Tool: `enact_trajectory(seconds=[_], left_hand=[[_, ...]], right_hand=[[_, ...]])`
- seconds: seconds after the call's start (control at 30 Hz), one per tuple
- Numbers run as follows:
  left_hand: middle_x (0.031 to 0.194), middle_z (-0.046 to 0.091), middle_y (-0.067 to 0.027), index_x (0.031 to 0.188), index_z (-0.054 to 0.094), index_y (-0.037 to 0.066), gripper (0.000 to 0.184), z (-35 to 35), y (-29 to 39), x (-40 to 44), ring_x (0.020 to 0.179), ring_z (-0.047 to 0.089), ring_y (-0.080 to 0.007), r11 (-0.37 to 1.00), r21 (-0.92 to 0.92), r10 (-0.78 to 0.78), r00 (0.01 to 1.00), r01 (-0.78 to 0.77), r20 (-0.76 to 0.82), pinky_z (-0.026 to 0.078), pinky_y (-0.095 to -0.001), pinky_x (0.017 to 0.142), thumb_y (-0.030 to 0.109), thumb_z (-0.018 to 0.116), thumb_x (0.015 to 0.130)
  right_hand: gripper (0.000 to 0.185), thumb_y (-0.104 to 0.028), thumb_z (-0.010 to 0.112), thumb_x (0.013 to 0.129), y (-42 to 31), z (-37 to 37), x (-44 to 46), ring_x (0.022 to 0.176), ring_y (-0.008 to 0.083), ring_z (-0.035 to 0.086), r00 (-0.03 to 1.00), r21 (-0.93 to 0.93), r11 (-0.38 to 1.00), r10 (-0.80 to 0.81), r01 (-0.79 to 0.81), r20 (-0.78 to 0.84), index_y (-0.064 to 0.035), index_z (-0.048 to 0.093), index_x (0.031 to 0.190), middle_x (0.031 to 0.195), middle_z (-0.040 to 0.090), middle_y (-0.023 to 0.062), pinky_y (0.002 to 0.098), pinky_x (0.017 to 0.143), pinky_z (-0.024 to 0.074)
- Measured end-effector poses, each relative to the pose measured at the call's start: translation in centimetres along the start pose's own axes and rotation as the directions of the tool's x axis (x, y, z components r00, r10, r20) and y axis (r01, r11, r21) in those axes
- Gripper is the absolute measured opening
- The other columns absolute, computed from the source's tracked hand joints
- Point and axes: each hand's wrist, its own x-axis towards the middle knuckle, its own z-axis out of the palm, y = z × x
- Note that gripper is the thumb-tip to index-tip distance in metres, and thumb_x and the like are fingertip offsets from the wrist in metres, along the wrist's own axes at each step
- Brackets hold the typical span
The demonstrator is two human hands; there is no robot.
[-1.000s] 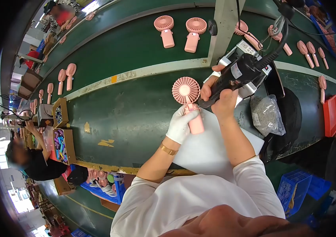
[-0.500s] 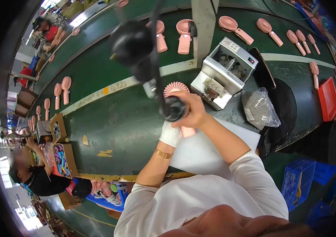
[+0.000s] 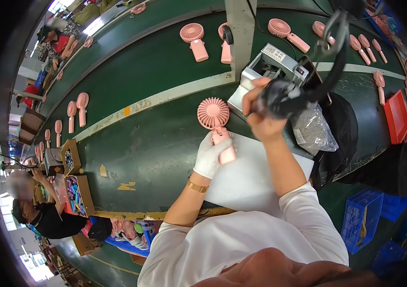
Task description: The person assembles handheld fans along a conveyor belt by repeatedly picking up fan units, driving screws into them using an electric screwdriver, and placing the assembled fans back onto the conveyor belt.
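My left hand (image 3: 207, 160), in a white glove, is closed around the handle of a pink handheld fan (image 3: 213, 114). The round grille points away from me, and the handle lies over a white foam sheet (image 3: 253, 179). My bare right hand (image 3: 266, 126) grips a dark powered screwdriver (image 3: 282, 98), smeared by motion, with a black cord looping up from it. Tool and hand are in front of a silver screw feeder (image 3: 242, 88) and partly cover it; the screwdriver's tip is hidden.
Right of the feeder lies a clear bag of small metal parts (image 3: 314, 130) beside black cloth (image 3: 344, 124). More pink fans (image 3: 194, 40) lie on the green belt (image 3: 155, 62) beyond. A red tray (image 3: 397, 117) is at right. A co-worker (image 3: 45, 217) sits at left by cardboard boxes (image 3: 85, 193).
My right hand and the screwdriver have moved right, from over the fan to the feeder. The fan in my left hand is now uncovered. Fans on the belt have shifted slightly.
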Motion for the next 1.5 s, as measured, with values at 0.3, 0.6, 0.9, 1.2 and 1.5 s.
enact_trajectory(seconds=[0.3, 0.6, 0.9, 1.2, 1.5], left_hand=[[0.096, 0.054, -0.0053, 0.118, 0.044, 0.006, 0.050, 0.8, -0.8, -0.6, 0.081, 0.059, -0.0152, 0.989, 0.144, 0.021, 0.999, -0.017, -0.024, 0.055, -0.0311, 0.068, -0.001, 0.068, 0.075], [0.092, 0.057, -0.0026, 0.105, 0.053, 0.002, 0.038, 1.0, -1.2, -0.7, 0.077, 0.057, -0.0106, 0.933, 0.356, 0.100, 0.989, -0.057, -0.104, 0.049, -0.0261, 0.068, 0.011, 0.071, 0.073], [0.090, 0.062, -0.0057, 0.104, 0.053, 0.000, 0.041, 1.2, -1.5, -0.6, 0.077, 0.060, -0.0113, 0.867, 0.486, 0.203, 0.969, -0.110, -0.143, 0.049, -0.0270, 0.070, 0.019, 0.071, 0.072], [0.098, 0.063, -0.0061, 0.109, 0.053, -0.001, 0.048, 0.6, -2.2, -0.1, 0.086, 0.060, -0.0108, 0.900, 0.417, 0.200, 0.970, -0.126, -0.137, 0.049, -0.0266, 0.076, 0.025, 0.073, 0.074], [0.101, 0.060, -0.0048, 0.112, 0.050, -0.001, 0.044, -0.3, -3.0, 0.2, 0.087, 0.059, -0.0110, 0.962, 0.261, 0.093, 0.994, -0.076, -0.055, 0.049, -0.0255, 0.076, 0.012, 0.071, 0.077]], right_hand=[[0.060, -0.034, 0.079, 0.073, -0.5, 1.1, 1.1, 0.063, 0.0091, 0.054, 0.991, 0.100, 0.989, 0.116, -0.109, -0.067, 0.0036, 0.052, 0.111, 0.074, 0.060, 0.0038, 0.0219, 0.058, 0.0441], [0.083, -0.063, 0.065, 0.075, -0.3, 3.7, -0.2, 0.051, 0.0130, 0.049, 0.971, 0.400, 0.885, 0.219, -0.237, 0.090, 0.0016, 0.038, 0.119, 0.062, 0.051, 0.0069, 0.0248, 0.049, 0.0387], [0.084, -0.063, 0.069, 0.071, 0.5, 4.6, -1.2, 0.052, 0.0138, 0.049, 0.968, 0.441, 0.862, 0.236, -0.249, 0.086, -0.0022, 0.037, 0.119, 0.065, 0.052, 0.0075, 0.0262, 0.049, 0.0392], [0.078, -0.062, 0.073, 0.068, 2.0, 5.3, -2.8, 0.056, 0.0133, 0.052, 0.953, 0.451, 0.842, 0.294, -0.296, 0.078, -0.0061, 0.041, 0.112, 0.065, 0.053, 0.0065, 0.0258, 0.051, 0.0428], [0.078, -0.060, 0.072, 0.071, 0.8, 5.4, -2.0, 0.058, 0.0131, 0.051, 0.964, 0.447, 0.854, 0.238, -0.266, 0.118, -0.0017, 0.039, 0.110, 0.067, 0.055, 0.0072, 0.0249, 0.053, 0.0413]])
